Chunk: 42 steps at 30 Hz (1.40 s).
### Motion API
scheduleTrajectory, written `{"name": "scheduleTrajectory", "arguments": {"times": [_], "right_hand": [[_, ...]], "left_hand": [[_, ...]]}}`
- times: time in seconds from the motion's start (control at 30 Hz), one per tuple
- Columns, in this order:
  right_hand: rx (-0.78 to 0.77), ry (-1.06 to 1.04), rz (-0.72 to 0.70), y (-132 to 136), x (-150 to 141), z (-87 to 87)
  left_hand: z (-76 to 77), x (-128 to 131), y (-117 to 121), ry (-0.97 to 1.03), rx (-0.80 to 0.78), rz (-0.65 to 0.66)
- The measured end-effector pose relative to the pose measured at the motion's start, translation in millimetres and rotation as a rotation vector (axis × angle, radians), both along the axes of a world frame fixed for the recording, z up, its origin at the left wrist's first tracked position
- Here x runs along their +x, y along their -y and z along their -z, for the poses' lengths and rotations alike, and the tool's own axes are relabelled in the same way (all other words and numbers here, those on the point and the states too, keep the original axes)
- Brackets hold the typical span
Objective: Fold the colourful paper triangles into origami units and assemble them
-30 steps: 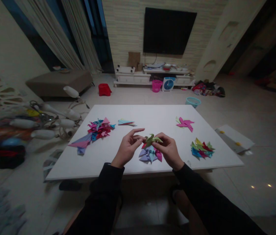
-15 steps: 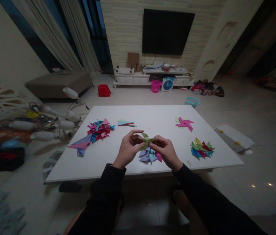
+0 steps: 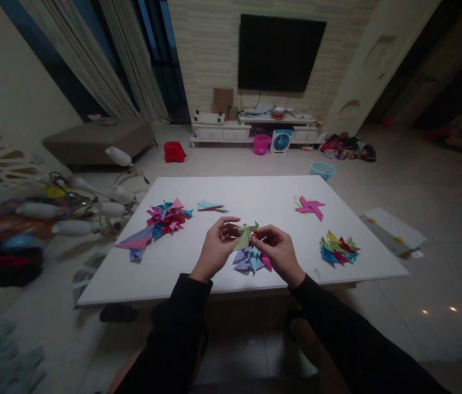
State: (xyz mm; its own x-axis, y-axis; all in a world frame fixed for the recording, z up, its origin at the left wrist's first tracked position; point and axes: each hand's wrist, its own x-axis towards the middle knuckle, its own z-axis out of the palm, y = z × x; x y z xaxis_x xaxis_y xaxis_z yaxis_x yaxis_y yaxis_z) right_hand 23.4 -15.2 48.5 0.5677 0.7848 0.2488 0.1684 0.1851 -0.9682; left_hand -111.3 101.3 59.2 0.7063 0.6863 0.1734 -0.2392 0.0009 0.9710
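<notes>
A light green folded-paper piece (image 3: 245, 236) is held up between my two hands, above the near middle of the white table (image 3: 263, 191). My left hand (image 3: 217, 245) pinches its left side, thumb below and index finger stretched over the top. On its right side, the thumb and fingertips of my right hand (image 3: 276, 247) close on it; a small red spot shows by those fingertips. Just beneath lies a pile of purple, light blue and pink folded papers (image 3: 251, 260), partly covered by the held piece and my right hand.
Pink, red and blue folded papers (image 3: 167, 219) heap up at the left, beside a flat light-blue stack (image 3: 212, 206). At the right lie a pink pinwheel shape (image 3: 310, 208) and a multicoloured pile (image 3: 339, 249). A blue basket (image 3: 322, 170) stands beyond the table.
The light green paper piece has turned between my fingers, so its points face differently. Both hands stay in nearly the same place, and the piles on the table have not moved.
</notes>
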Motion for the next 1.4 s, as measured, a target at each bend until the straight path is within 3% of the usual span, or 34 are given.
{"name": "scheduleTrajectory", "arguments": {"times": [0.33,0.43,0.53,0.7,0.87,0.97,1.2,1.4], "right_hand": [[-0.022,0.074,0.011,-1,2,-0.3],[-0.043,0.19,0.071,-2,22,-2.8],[-0.113,0.369,0.134,-1,61,1.2],[-0.434,0.672,0.03,9,134,29.0],[-0.934,0.865,0.035,17,169,57.1],[-1.07,0.868,0.004,17,173,67.5],[-1.14,0.844,-0.139,9,163,88.0],[-1.097,0.83,-0.221,2,152,82.2]], "left_hand": [[-2.7,2,1,-0.031,-0.011,0.009],[2.1,1,-4,-0.071,0.013,-0.072],[11.6,0,-12,-0.118,0.0,-0.205],[16.9,-4,-20,-0.168,-0.054,-0.306],[9.2,-6,-18,-0.155,-0.082,-0.314],[7.5,-6,-18,-0.146,-0.105,-0.32],[6.4,-10,-20,-0.155,-0.124,-0.311],[3.5,-14,-21,-0.155,-0.125,-0.314]]}}
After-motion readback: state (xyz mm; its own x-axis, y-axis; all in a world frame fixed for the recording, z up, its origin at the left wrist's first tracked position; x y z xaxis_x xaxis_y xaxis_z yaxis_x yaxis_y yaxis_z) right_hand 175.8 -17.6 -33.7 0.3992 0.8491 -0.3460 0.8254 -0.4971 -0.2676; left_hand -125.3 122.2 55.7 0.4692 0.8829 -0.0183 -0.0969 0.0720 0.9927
